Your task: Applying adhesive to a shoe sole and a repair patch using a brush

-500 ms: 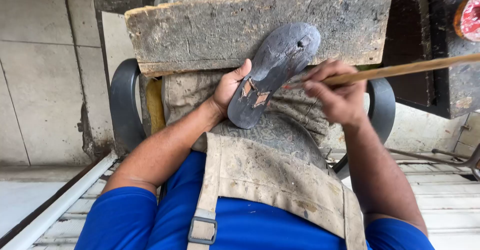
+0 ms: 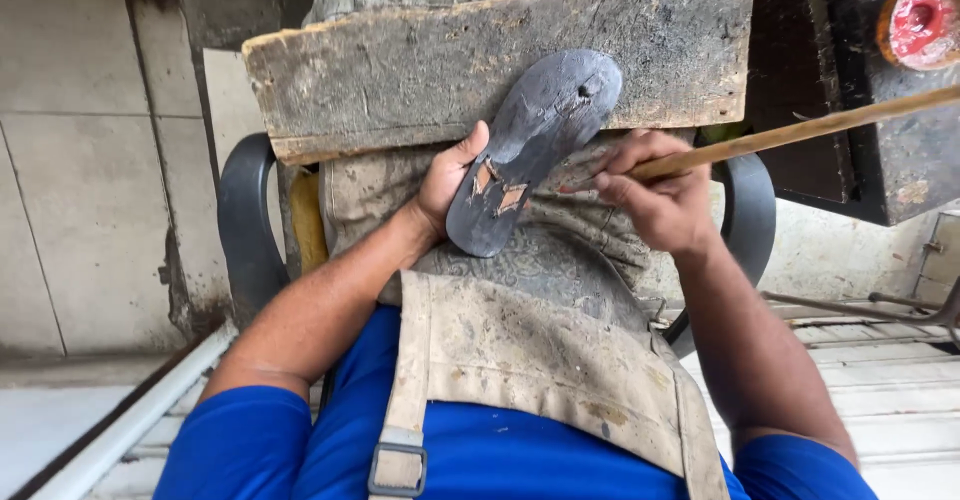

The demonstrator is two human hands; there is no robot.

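A dark grey shoe sole (image 2: 535,140) with two small orange patches near its heel lies slanted on my lap, its toe end resting on a worn wooden board (image 2: 400,60). My left hand (image 2: 447,182) grips the sole's heel edge from the left. My right hand (image 2: 655,195) is closed around a long wooden stick (image 2: 800,132), whose near end points at the sole's right edge. A stained beige apron (image 2: 540,360) covers my lap over a blue shirt.
A red-filled round container (image 2: 925,15) sits at the top right on a dark metal stand (image 2: 850,90). Black curved chair arms (image 2: 245,220) flank the board. A tiled wall is on the left, and pale floor rails run below.
The view has barely shifted. My right hand and the stick have moved slightly along the sole's right edge; my left hand keeps its hold on the heel.
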